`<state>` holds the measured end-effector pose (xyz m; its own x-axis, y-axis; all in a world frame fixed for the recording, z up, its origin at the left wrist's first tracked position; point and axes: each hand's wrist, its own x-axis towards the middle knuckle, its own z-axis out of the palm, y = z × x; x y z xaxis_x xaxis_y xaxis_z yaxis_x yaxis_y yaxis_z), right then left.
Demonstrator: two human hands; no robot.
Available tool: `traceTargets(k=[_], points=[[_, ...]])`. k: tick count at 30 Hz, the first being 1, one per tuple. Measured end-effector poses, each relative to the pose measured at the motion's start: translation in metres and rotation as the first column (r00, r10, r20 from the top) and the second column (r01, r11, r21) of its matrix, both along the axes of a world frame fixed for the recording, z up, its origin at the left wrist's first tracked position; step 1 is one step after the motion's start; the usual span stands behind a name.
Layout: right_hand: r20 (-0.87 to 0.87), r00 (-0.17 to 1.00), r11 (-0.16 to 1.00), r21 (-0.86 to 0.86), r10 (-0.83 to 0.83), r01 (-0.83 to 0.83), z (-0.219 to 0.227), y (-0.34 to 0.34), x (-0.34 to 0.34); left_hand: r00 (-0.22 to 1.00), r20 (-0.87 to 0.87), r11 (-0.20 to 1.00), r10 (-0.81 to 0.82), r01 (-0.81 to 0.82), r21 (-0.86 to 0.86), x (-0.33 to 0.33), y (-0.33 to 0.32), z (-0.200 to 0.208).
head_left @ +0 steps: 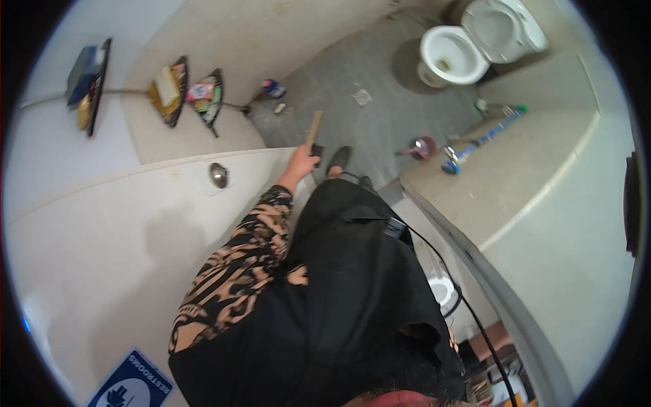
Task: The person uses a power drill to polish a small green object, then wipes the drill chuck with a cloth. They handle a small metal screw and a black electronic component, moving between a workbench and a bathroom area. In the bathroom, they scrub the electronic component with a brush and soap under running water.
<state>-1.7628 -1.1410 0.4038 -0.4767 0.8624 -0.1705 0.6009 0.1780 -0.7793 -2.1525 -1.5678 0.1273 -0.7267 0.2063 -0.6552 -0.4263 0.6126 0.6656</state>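
My left hand (302,164) is closed around a flat, tan stick (314,129) that looks like a wooden handle. The stick points away from me over the grey tiled floor. A small black piece (317,152) shows beside my fingers; I cannot tell whether it belongs to the stick. The hand is at the free edge of a white door (135,224), which has a round metal knob (218,176). My left arm wears a black-and-tan patterned sleeve. My right hand is out of the picture; only a bit of patterned sleeve shows at the lower right.
A white toilet (451,57) with its lid up stands at the far right. A reddish dipper (422,148) lies on the floor near a ledge with a blue tube-like item (485,139). Corner shelves (169,91) hold packets. A dark blue container (273,88) stands by the wall.
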Motion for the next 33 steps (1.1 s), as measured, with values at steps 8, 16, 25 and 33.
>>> traceTargets(k=[8, 16, 25, 33], points=[[0.246, 0.960, 0.850, -0.526, 0.136, 0.014, -0.041, -0.034, -0.012, 0.972, 0.119, 0.831, -0.205, 0.237, -0.503, -0.024, -0.027, 0.007], [0.271, 0.925, 0.747, -0.664, 0.266, -0.020, -0.070, -0.023, -0.045, 0.974, 0.227, 0.759, 0.005, 0.144, -0.634, -0.033, -0.047, 0.018], [0.173, 0.909, 0.683, -0.715, 0.380, -0.150, -0.113, -0.001, -0.086, 0.968, -0.139, 0.970, 0.208, -0.222, -0.094, -0.119, -0.012, 0.026], [0.168, 0.908, 0.679, -0.718, 0.383, -0.154, -0.118, 0.004, -0.082, 0.873, 0.283, 0.641, 0.398, -0.485, 0.595, -0.179, 0.083, 0.104]])
